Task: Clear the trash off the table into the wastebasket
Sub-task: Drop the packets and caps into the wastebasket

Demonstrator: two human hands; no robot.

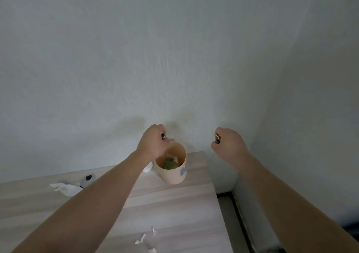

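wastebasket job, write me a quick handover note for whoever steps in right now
Left hand: closed on a small dark item, held right above the wastebasket rim.
Right hand: closed on another small dark item, raised to the right of the basket, past the table edge.
Done: the basket already holds some trash, something green included.
Left: drop both held items in, then clear the crumpled white paper at the left and the white scraps near the front edge. The white object with a dark spot may not be trash.

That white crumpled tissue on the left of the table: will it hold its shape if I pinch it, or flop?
The tissue looks thin and creased, so it probably flops and crushes easily. It seems very light and may slide if pushed across the smooth table. It lies flat, so rolling is unlikely.
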